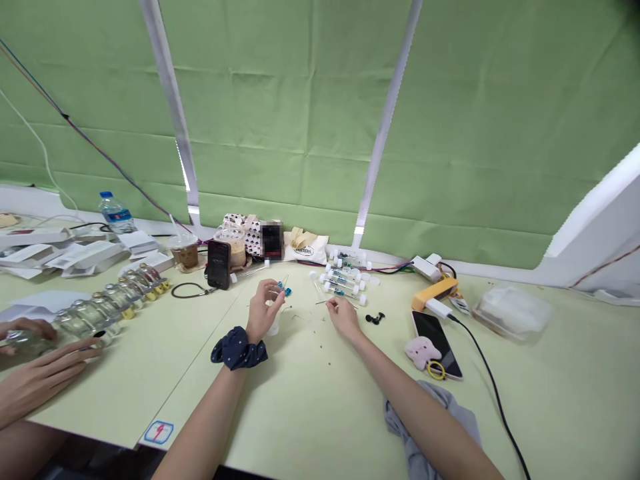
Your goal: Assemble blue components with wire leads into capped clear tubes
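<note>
1. Over the counter (295, 413), seen from my remote seat, the right hand (344, 319) pinches a thin dark rod (320, 303), fingers narrow, its tip pointing left.
2. Across from it, the left hand (260, 310) curls beside small blue pieces (287, 291), thumb and forefinger slightly apart; I cannot tell whether the fingers grip one.
3. Just beyond the right hand lie clear tubes (344, 281) with white ends, some with blue inside. Black parts (375, 319) sit to its right, and tiny specks (321, 347) dot the near surface.
4. I judge the step in hand to be fine two-handed work on small parts, with rod and blue pieces apart.
5. The next move, I reckon, calls for a steady right pinch, a light left touch and care not to nudge the tubes.
6. At far left, a co-worker's hands (47, 373) rest by clear bottles (75, 322).
</note>
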### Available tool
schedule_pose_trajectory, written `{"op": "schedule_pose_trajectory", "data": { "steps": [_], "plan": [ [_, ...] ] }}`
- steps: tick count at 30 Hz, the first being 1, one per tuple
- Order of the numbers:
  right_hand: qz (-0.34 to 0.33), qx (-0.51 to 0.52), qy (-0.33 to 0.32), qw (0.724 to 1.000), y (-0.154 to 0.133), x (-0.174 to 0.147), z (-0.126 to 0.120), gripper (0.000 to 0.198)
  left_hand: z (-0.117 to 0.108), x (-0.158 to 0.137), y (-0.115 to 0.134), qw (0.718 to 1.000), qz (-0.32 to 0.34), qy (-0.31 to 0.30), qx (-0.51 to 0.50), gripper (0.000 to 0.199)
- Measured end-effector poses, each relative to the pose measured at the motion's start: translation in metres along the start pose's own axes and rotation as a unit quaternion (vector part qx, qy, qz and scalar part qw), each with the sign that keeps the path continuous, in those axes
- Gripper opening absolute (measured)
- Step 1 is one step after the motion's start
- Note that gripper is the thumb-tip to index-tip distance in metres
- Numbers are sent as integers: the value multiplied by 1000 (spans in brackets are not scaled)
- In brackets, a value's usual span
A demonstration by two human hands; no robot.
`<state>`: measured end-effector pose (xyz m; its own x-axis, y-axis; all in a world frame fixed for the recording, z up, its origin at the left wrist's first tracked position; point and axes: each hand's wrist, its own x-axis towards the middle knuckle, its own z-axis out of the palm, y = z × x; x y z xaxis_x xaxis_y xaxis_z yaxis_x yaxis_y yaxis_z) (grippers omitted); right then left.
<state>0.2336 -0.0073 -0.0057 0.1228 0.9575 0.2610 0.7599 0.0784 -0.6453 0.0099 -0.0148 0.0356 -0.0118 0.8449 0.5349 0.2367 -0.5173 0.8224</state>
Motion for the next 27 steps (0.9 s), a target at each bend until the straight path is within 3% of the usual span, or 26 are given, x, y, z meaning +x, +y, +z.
{"op": "schedule_pose_trajectory", "data": {
  "steps": [12, 18, 27],
  "plan": [
    [-30, -56, -98, 993, -15, -14, 0, 9, 0, 0, 5, 1000, -5, 11, -2, 29],
    [2, -74, -88, 993, -13, -13, 2, 11, 2, -2, 6, 1000, -7, 9, 3, 31],
    [-10, -54, -92, 994, -15, -16, 0, 8, 4, -3, 6, 1000, 2, 5, 30, 31]
  ]
}}
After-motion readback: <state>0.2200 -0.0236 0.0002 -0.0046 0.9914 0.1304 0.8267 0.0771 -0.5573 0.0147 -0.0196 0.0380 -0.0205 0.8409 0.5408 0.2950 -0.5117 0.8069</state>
